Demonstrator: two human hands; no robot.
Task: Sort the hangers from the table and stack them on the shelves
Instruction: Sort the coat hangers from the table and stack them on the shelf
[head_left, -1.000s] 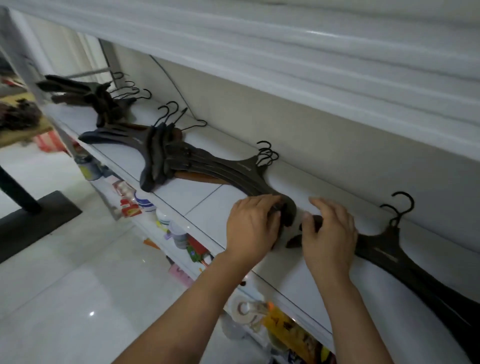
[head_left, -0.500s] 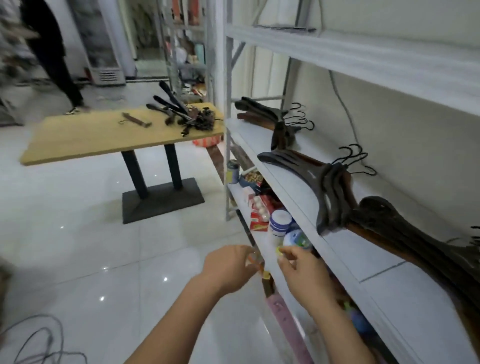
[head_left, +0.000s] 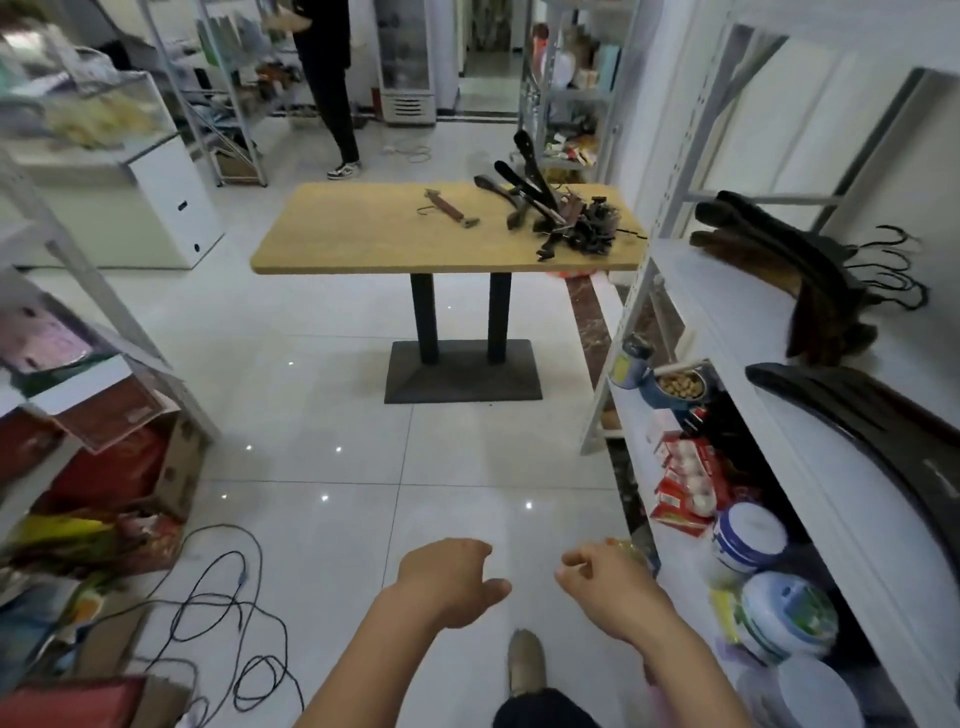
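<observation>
At far left, a dark cable (head_left: 218, 597) loops over the white tiled floor. Low in the middle, the left hand (head_left: 447, 582) hangs in the air with its fingers loosely curled, holding nothing.

Beyond it stands a wooden table (head_left: 498, 249), well apart from both hands. On it lie one lone hanger (head_left: 447, 210) and, further right, a tangled pile of dark hangers (head_left: 561, 218) not yet sorted.

The right hand (head_left: 608, 587) is also loosely curled and seems empty, though blur near its fingertips makes this less certain.

At far right, a white shelf (head_left: 727, 322) carries two stacks of sorted hangers (head_left: 810, 275).

A second ago both hands rested on hangers on that shelf. Now they have let go, and the view has swung towards the table. That batch looks placed, and the next step is likely fetching more hangers.
</observation>
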